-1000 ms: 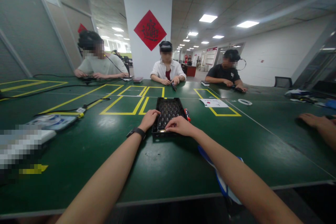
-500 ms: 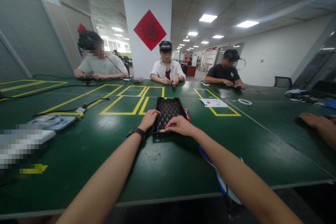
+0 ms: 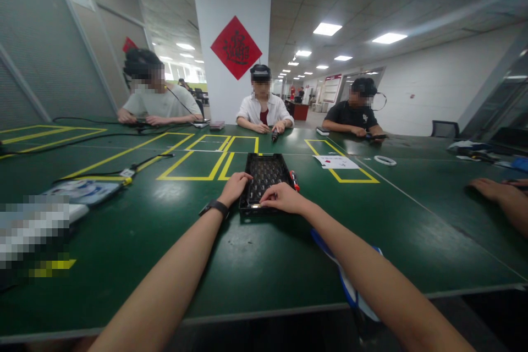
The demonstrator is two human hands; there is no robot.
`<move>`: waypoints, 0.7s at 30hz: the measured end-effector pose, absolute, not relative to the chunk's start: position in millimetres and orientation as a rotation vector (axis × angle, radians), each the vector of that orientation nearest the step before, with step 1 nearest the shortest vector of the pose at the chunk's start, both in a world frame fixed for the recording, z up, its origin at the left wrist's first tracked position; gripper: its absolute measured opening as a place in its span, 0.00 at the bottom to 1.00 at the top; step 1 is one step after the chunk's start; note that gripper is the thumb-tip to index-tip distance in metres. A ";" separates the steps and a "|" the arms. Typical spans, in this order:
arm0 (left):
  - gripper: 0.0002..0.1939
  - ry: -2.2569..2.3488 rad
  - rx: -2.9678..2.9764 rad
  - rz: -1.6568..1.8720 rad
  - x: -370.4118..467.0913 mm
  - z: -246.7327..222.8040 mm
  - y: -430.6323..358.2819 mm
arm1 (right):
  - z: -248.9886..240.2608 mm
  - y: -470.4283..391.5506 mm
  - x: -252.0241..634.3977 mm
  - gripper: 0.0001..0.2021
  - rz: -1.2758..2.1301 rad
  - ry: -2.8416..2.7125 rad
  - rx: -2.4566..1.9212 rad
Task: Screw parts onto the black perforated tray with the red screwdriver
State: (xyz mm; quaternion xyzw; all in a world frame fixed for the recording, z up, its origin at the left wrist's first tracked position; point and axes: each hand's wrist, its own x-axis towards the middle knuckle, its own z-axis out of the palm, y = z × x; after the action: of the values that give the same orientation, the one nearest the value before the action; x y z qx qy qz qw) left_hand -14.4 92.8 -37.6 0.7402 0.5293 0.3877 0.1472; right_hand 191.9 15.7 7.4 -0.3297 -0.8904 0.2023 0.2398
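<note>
A black tray-like case (image 3: 266, 170) with rows of small round hollows lies on the green table in front of me. My left hand (image 3: 236, 187) rests on its left edge, the fingers closed against the rim. My right hand (image 3: 280, 198) pinches at a small pale piece (image 3: 256, 206) at the near edge of the case. A red-handled tool (image 3: 294, 180) lies against the right side of the case.
The green table (image 3: 165, 242) carries yellow tape outlines, a paper sheet (image 3: 336, 162) and a white ring (image 3: 385, 160). Cables and a plastic-wrapped packet (image 3: 82, 191) lie left. Three people sit opposite; another person's hand (image 3: 490, 190) is at right.
The small piece under my right fingertips looks paler and slightly shifted. My hands and the case have hardly moved. The person opposite has shifted a dark tool slightly.
</note>
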 end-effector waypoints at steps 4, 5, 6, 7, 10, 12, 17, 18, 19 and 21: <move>0.17 1.540 2.109 1.106 -14.5 -38.0 94.4 | 7.6 13.3 191.5 0.11 0.561 -2.420 -0.899; 0.17 1.542 2.106 1.105 -14.4 -37.9 94.4 | 8.7 12.6 191.7 0.11 0.572 -2.412 -0.886; 0.17 1.539 2.107 1.105 -14.2 -37.5 94.2 | 10.4 12.1 192.2 0.11 0.585 -2.394 -0.874; 0.17 1.533 2.111 1.109 -14.1 -37.1 93.7 | 12.8 12.3 193.0 0.11 0.596 -2.362 -0.870; 0.17 1.522 2.115 1.123 -13.6 -35.0 91.7 | 22.9 19.4 197.3 0.13 0.563 -2.194 -0.912; 0.17 1.526 2.104 1.125 -13.3 -33.7 90.4 | 29.2 30.8 200.8 0.13 0.490 -2.108 -0.999; 0.17 1.519 2.087 1.142 -13.4 -33.1 89.9 | 29.5 68.9 196.9 0.07 0.296 -2.236 -1.354; 0.17 1.516 2.090 1.149 -13.5 -33.4 90.2 | 27.2 75.5 193.1 0.06 0.248 -2.252 -1.419; 0.17 1.512 2.097 1.151 -13.6 -33.7 90.5 | 24.7 81.5 188.6 0.06 0.206 -2.256 -1.469; 0.17 1.511 2.109 1.146 -13.6 -34.1 90.9 | 19.5 91.4 179.5 0.06 0.158 -2.245 -1.518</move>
State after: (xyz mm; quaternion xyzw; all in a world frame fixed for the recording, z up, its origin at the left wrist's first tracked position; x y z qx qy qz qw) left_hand -13.6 90.9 -34.1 0.7351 0.5265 0.3992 0.1520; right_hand 179.5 91.4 19.5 -0.5466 -0.8081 0.0570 0.2118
